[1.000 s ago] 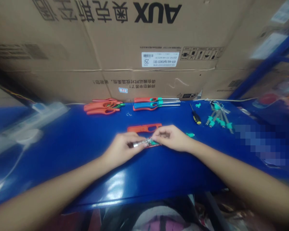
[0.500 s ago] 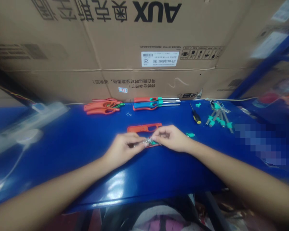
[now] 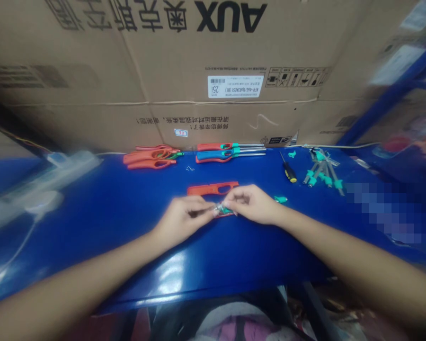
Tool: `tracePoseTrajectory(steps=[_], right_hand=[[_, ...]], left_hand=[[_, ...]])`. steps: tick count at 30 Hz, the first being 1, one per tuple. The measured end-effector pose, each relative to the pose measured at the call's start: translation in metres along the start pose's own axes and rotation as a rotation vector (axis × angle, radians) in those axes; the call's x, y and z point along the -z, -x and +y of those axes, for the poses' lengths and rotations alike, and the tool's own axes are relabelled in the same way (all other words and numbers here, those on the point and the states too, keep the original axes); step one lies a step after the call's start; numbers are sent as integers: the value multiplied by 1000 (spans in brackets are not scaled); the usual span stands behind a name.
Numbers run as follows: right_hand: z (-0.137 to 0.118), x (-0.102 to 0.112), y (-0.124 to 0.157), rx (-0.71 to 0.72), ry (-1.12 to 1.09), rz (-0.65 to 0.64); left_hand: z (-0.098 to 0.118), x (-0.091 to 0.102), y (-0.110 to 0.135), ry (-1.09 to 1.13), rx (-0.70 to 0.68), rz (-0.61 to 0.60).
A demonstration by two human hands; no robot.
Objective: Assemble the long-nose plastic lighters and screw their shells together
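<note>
In the head view my left hand [image 3: 184, 215] and my right hand [image 3: 252, 203] meet at the table's middle, fingertips pinched. Between them is a small lighter part with a green piece [image 3: 226, 210] and a shiny bit at its left end. My fingers cover much of it. Beneath it shows the edge of a red lighter casing half [image 3: 224, 216], mostly hidden by my hands. Just beyond my fingertips lies another orange-red casing half [image 3: 208, 189], flat on the blue table [image 3: 213, 265]. A loose green piece [image 3: 280, 199] rests right of my right hand.
Orange lighter handles [image 3: 151, 163] lie back left, near small screws [image 3: 190, 168]. Lighters with metal tubes [image 3: 250, 151] are lined up beside them. A screwdriver [image 3: 289, 173] and several tubes with green ends [image 3: 326, 173] lie right. Behind stands a cardboard box [image 3: 163, 85]; left, a power strip [image 3: 67, 170].
Both hands stay almost in place, still pinching the small part. Only slight finger movement shows around its shiny end.
</note>
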State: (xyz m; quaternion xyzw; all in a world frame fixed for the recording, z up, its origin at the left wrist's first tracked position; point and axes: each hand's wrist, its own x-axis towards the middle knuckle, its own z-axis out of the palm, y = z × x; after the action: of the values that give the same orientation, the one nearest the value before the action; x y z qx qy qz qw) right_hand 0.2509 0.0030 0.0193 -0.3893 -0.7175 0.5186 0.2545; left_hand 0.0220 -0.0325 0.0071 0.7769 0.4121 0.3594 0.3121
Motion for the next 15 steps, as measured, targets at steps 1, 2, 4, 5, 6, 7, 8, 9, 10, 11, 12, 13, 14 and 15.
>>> tracePoseTrajectory(steps=[1, 2, 4, 5, 6, 7, 8, 9, 10, 11, 12, 13, 14, 15], right_hand=[[0, 0, 0, 2, -3, 2], [1, 1, -1, 5, -4, 8], [2, 1, -2, 10, -3, 30], [3, 1, -2, 13, -4, 42], [3, 2, -3, 16, -8, 50], [4, 2, -3, 20, -15, 56], [5, 2, -3, 22, -24, 59], [5, 1, -3, 23, -35, 62], [5, 1, -3, 23, -43, 66], [5, 1, -3, 22, -49, 71], [5, 1, -3, 21, -51, 74], [4, 0, -3, 20, -50, 76], [4, 0, -3, 19, -48, 76], [3, 0, -2, 19, -46, 76]], left_hand=[[1, 0, 0, -7, 3, 5], [1, 0, 0, -12, 7, 11], [2, 0, 0, -13, 22, 18], [2, 0, 0, -8, 30, 20], [2, 0, 0, -3, 38, 22], [2, 0, 0, 1, 43, 25], [2, 0, 0, 2, 45, 25], [2, 0, 0, 3, 45, 25], [3, 0, 0, 3, 44, 26], [3, 0, 0, 3, 43, 24], [3, 0, -1, 2, 40, 24], [3, 0, -1, 1, 37, 23], [3, 0, -1, -1, 34, 23], [4, 0, -1, -4, 29, 21]])
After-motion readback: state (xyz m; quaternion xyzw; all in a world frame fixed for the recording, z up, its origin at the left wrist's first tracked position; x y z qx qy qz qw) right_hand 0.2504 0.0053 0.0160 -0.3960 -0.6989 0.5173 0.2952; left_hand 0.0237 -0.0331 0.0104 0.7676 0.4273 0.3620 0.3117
